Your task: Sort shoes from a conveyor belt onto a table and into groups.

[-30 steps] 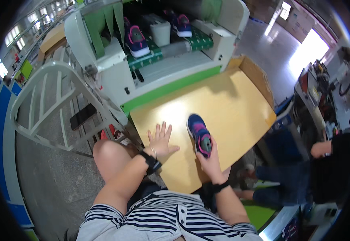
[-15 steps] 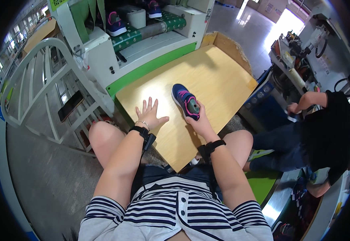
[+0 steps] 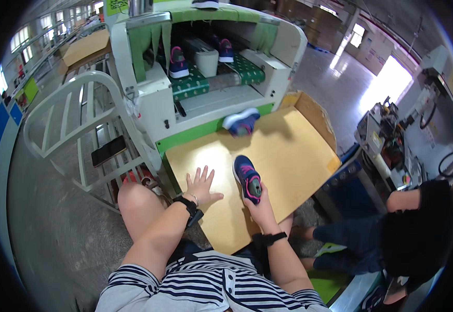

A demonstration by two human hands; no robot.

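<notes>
At the far left a white railing (image 3: 63, 112) stands beside the machine, with a dark flat phone-like thing (image 3: 108, 151) lying on one of its rungs — too small to tell more. The left hand (image 3: 200, 186) lies flat on the near-left part of the wooden worktop (image 3: 299, 156), fingers (image 3: 204, 174) spread wide and holding nothing; a black band sits at the wrist. Just to its right, the right hand (image 3: 262, 208) grips the heel of a dark blue shoe (image 3: 247, 178) with pink trim, which rests sole-down on the worktop, toe pointing away. The hand's fingers are mostly hidden under and behind the heel. Further back, a second blue shoe (image 3: 241, 121) lies at the mouth of the green-and-white machine (image 3: 205, 78), blurred, its sole turned up. Inside the tunnel more shoes (image 3: 178, 62) and a white cup-like container (image 3: 205, 62) sit on the belt, partly in shadow. At the right — cut off by the rim — another person's dark sleeve (image 3: 429, 197) shows.
</notes>
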